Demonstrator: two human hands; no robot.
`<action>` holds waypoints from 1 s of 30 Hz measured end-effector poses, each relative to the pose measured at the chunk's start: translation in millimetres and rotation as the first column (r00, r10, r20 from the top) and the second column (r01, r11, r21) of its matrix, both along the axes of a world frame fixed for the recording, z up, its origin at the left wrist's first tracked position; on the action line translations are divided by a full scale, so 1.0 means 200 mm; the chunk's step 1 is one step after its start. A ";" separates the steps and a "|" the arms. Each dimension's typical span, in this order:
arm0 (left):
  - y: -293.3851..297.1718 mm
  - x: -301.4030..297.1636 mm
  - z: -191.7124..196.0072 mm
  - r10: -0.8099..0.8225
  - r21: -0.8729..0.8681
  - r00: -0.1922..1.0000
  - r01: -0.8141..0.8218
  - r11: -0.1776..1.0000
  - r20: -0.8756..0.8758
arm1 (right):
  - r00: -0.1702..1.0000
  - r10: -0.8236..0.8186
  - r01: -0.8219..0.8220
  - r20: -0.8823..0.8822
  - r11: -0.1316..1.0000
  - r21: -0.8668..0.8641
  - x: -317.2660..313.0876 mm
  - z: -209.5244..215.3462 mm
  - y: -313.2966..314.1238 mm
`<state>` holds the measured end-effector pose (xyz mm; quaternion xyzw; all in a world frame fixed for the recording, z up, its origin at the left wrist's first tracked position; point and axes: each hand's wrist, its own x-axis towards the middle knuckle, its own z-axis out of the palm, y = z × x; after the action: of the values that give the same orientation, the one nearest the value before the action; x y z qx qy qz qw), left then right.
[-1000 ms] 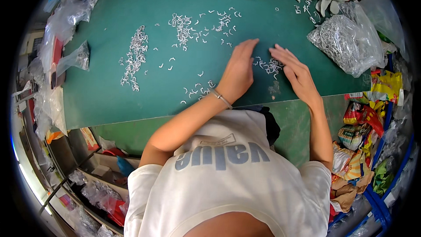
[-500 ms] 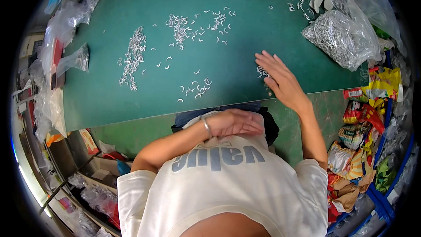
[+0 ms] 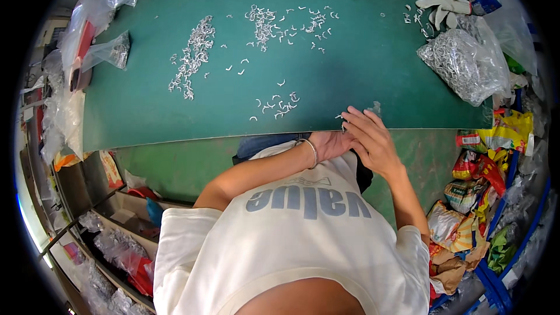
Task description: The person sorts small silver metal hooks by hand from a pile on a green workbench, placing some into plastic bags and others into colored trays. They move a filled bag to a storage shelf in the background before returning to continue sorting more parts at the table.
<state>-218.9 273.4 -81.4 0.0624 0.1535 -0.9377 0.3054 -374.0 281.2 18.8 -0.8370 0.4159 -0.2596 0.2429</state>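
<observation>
My right hand (image 3: 373, 140) lies over the table's near edge, its fingers stretched out and close together. A few small curved silvery pieces (image 3: 342, 122) show at its fingertips; any under the palm are hidden. My left hand (image 3: 330, 144), with a bangle at the wrist, is palm up just below that edge. Its fingers are partly covered by the right hand, and I cannot tell whether pieces lie in it. A loose group of silvery pieces (image 3: 280, 106) is nearest to the left. Farther off lie a long heap (image 3: 195, 52) and a scattered heap (image 3: 262, 26).
The green table (image 3: 233, 122) has a straight near edge. At its right are a clear bag of silvery pieces (image 3: 461, 61) and a white glove (image 3: 440, 3). A smaller bag (image 3: 121, 49) stands left. Shelves of colourful packets (image 3: 466, 189) flank the right.
My right hand has drawn back to the table edge, bringing the small pieces with it. My left hand has moved right to meet it. The view has shifted slightly.
</observation>
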 end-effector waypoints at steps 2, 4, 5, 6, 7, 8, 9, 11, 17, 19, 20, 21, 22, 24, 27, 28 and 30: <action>-0.01 -0.01 -0.02 -0.006 0.007 0.998 0.006 1.000 -0.066 | 1.000 0.008 -0.008 -0.006 1.000 -0.020 0.00 0.00 0.02; 0.00 0.00 -0.03 -0.015 0.056 0.986 0.024 0.998 -0.167 | 0.999 0.031 -0.031 0.010 0.999 -0.031 0.01 -0.01 0.04; 0.00 -0.01 -0.04 -0.058 0.050 0.994 0.063 0.997 -0.097 | 0.999 0.047 -0.047 0.024 0.998 -0.032 0.01 -0.01 0.05; -0.02 -0.01 0.00 -0.104 0.047 0.994 0.105 0.993 -0.027 | 0.997 0.061 -0.059 0.037 0.998 -0.034 0.01 -0.02 0.05; -0.03 -0.01 0.03 -0.149 0.046 0.988 0.147 0.988 0.042 | 0.996 0.053 -0.049 0.066 0.997 -0.062 0.01 -0.03 0.06; -0.03 -0.01 0.02 -0.117 0.023 0.992 0.118 0.993 -0.054 | 0.995 0.046 -0.037 0.094 0.995 -0.089 0.00 -0.05 0.05; -0.03 -0.01 0.01 -0.082 0.005 0.985 0.084 0.996 -0.150 | 0.991 0.043 -0.029 0.123 0.993 -0.115 -0.01 -0.05 0.05; -0.03 0.00 0.00 -0.052 0.012 0.971 0.057 0.998 -0.233 | 0.985 -0.144 0.158 0.095 0.976 -0.151 -0.02 -0.05 0.03; -0.03 0.00 0.07 -0.044 0.138 0.991 0.062 0.989 -0.130 | 0.975 -0.221 0.218 -0.026 0.972 -0.088 0.07 -0.04 0.04; -0.02 0.01 0.03 -0.002 0.139 0.964 0.040 0.989 -0.266 | 0.987 -0.163 0.164 0.012 0.983 -0.080 0.08 -0.05 0.05; -0.02 0.02 0.01 -0.056 0.195 0.964 0.109 0.975 -0.259 | 0.992 -0.122 0.123 0.019 0.989 -0.080 0.09 -0.06 0.06; -0.05 0.03 0.08 -0.116 0.251 0.959 0.182 0.951 -0.257 | 0.996 -0.086 0.088 0.024 0.993 -0.080 0.08 -0.07 0.07; -0.07 0.04 0.13 -0.167 0.307 0.952 0.244 0.920 -0.256 | 0.999 -0.042 0.044 0.032 0.996 -0.080 0.09 -0.08 0.08; -0.06 0.05 0.13 -0.166 0.273 0.963 0.222 0.936 -0.213 | 0.997 -0.015 0.022 0.078 0.995 -0.097 0.10 -0.11 0.13; -0.07 0.06 0.18 -0.195 0.242 0.978 0.206 0.948 -0.068 | 0.987 -0.036 0.062 0.159 0.985 -0.159 0.12 -0.12 0.14; -0.07 0.07 0.20 -0.207 0.237 0.978 0.202 0.950 -0.004 | 0.980 -0.052 0.088 0.191 0.979 -0.183 0.13 -0.11 0.13; -0.03 0.07 0.07 -0.136 0.142 0.931 0.193 0.971 -0.338 | 0.998 -0.027 0.035 0.060 0.991 -0.131 0.17 -0.06 0.07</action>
<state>-204.3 267.1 -66.6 -0.0547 0.2768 -0.9405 0.1894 -339.4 294.9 7.1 -0.8369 0.4034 -0.3146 0.1948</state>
